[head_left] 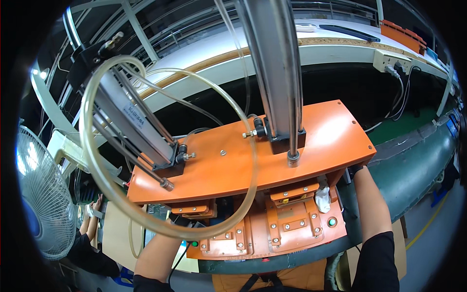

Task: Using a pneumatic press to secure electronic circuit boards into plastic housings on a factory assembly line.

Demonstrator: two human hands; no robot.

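Note:
An orange two-cylinder press (233,146) stands in front of me, with two metal cylinders on its top plate and orange fixture blocks (296,223) on its base. My left hand (180,220), in something dark like a glove, is at the press's left side, partly behind a looped clear hose (194,231). Its fingers are hidden. At the right side, under the edge of the top plate, is my right hand (356,169), also dark-covered; its fingers are mostly out of sight. Green buttons (332,222) sit on both front corners. A crumpled white cloth or tissue (322,198) hangs beside the right fixture.
A white fan (44,194) stands at the left. Beyond it a co-worker's hands (92,214) are at work over a tan board (116,233). A green-covered belt or bench (413,165) runs along the right. Behind the press is a white shelf with a power strip (391,61).

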